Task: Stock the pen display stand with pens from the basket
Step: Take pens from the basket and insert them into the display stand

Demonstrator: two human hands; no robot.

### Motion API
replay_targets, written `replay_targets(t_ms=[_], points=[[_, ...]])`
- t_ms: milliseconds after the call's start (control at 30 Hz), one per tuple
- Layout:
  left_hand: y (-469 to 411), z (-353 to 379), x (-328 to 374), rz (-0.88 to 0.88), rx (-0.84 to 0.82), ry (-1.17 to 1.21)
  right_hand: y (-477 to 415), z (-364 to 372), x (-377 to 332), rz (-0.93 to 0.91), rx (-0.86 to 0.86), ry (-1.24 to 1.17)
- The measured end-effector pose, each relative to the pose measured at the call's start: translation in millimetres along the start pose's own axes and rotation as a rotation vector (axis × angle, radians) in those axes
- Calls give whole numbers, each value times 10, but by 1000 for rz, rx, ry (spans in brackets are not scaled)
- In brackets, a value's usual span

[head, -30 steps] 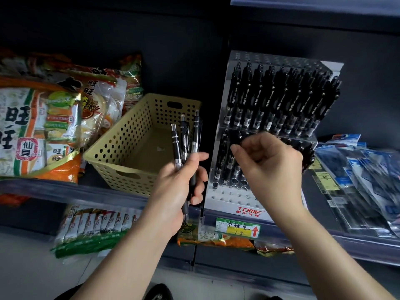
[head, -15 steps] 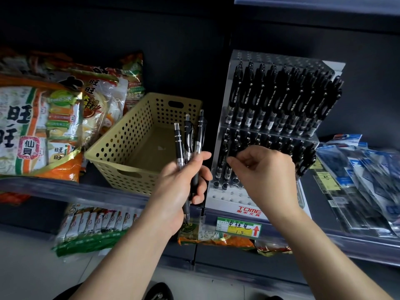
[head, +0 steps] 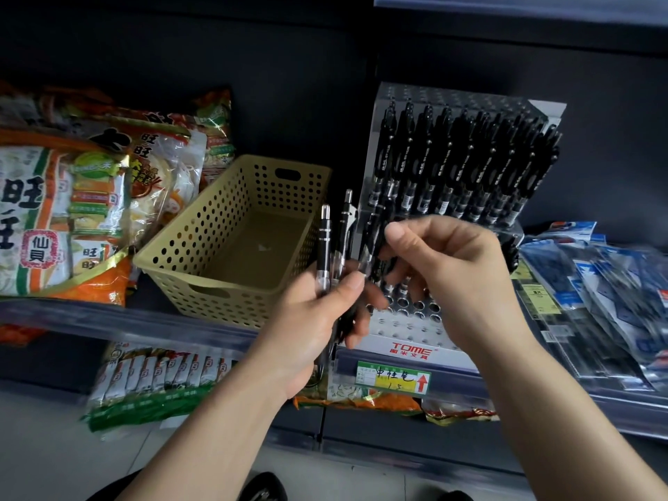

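Dim, dark shelf back; soft light from above and front; glare on foil packets; edges bowed and blurred.

1. The beige perforated plastic basket (head: 188, 254) stands open-topped, so a hand can reach its floor from above.
2. Just to its right is the white perforated pen display stand (head: 405, 336); upright black pens (head: 462, 164) pack its upper tier and block it.
3. The stand's front rows of holes (head: 415, 314) are open from the front and from above.
4. The left hand (head: 311, 320), gripping a bunch of black-and-silver pens (head: 325, 244), blocks the stand's left front corner.
5. The right hand (head: 459, 262), pinching a blurred black pen (head: 374, 229), covers the middle tier.
6. Crinkled snack bags (head: 72, 211) crowd the basket's left side, and flat blue packets (head: 596, 291) lie just right of the stand.
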State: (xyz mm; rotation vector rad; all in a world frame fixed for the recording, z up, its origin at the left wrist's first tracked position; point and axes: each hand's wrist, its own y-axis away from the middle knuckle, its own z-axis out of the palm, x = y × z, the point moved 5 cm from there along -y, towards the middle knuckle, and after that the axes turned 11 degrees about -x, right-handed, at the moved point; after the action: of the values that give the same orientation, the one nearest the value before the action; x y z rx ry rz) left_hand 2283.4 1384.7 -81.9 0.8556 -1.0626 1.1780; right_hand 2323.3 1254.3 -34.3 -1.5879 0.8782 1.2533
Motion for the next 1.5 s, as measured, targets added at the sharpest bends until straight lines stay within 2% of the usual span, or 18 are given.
replay_targets(t_ms=[167, 333, 533, 667, 967, 1500], points=[[5, 42, -9, 26, -10, -53, 23, -28, -81, -48, 28, 61], [-47, -146, -102, -12, 171, -68, 31, -210, -223, -110, 120, 150], [-35, -215, -49, -3, 225, -85, 38, -351, -230, -246, 282, 598], [-35, -188, -45, -9, 183, -50, 44, -236, -116, -311, 307, 707], [-52, -200, -44, 7, 169, -18, 40, -132, 57, -287, 252, 859], [-38, -152, -8, 11, 106, 12, 6, -145, 188, -83, 90, 888]])
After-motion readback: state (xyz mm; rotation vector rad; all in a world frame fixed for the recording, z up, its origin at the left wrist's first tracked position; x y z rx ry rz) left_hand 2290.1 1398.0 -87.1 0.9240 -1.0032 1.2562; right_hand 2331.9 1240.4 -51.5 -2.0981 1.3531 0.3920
